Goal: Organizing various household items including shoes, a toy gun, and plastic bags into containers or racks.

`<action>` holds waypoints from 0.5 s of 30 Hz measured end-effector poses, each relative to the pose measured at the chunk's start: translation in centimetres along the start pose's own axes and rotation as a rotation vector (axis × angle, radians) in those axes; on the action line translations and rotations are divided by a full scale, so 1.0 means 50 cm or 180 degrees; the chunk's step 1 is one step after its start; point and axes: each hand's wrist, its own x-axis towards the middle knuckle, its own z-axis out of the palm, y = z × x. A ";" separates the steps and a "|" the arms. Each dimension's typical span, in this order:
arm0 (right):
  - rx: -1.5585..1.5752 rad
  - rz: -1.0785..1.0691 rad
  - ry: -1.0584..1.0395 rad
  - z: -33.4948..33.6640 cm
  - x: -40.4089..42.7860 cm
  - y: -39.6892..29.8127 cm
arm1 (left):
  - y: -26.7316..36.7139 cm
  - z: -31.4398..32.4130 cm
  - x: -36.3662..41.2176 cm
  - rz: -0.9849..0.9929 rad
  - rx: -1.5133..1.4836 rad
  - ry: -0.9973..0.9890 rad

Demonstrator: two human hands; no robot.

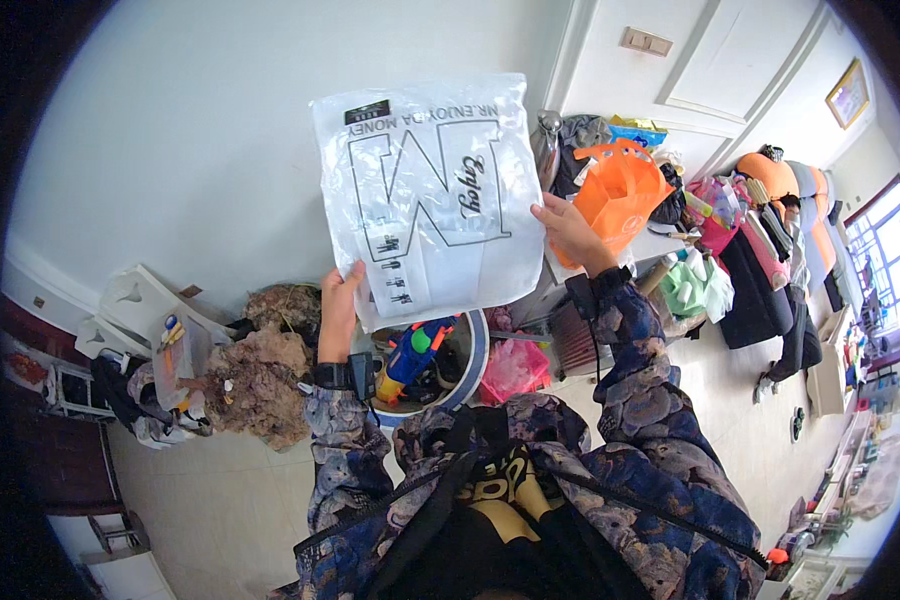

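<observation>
A translucent white plastic packaging bag (435, 187) with black printing is held up flat in front of a pale wall. My left hand (339, 300) grips its lower left corner, thumb on the front face. At the bag's right edge, my right hand (570, 227) pinches it between thumb and fingers. The printed writing appears upside down or mirrored in places. Below the bag stands a round blue-and-white tub (480, 352), partly hidden by it, with a blue and orange plastic toy (412, 356) inside. Just behind my right hand is an orange carrier bag (621, 196).
A large rough brown rock or root-like mass (259, 382) lies left of the tub. A pink plastic basket (515, 367) is at its right. Farther right are a green plastic bag (686, 289), piled clothes, and a person (791, 322) in dark trousers.
</observation>
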 end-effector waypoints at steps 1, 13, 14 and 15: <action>0.0002 -0.0002 0.0000 -0.005 0.008 0.002 | -0.001 -0.006 -0.002 -0.0100 -0.0057 -0.0284; 0.0389 -0.0119 0.0583 -0.036 0.042 0.062 | 0.008 0.043 0.019 0.0158 -0.0126 -0.0046; 0.0345 -0.0093 0.0653 -0.036 0.042 0.065 | -0.002 0.034 0.030 0.0174 0.0071 0.0039; 0.0303 -0.0059 0.0725 -0.033 0.040 0.065 | -0.006 0.035 0.034 0.0170 0.0078 0.0039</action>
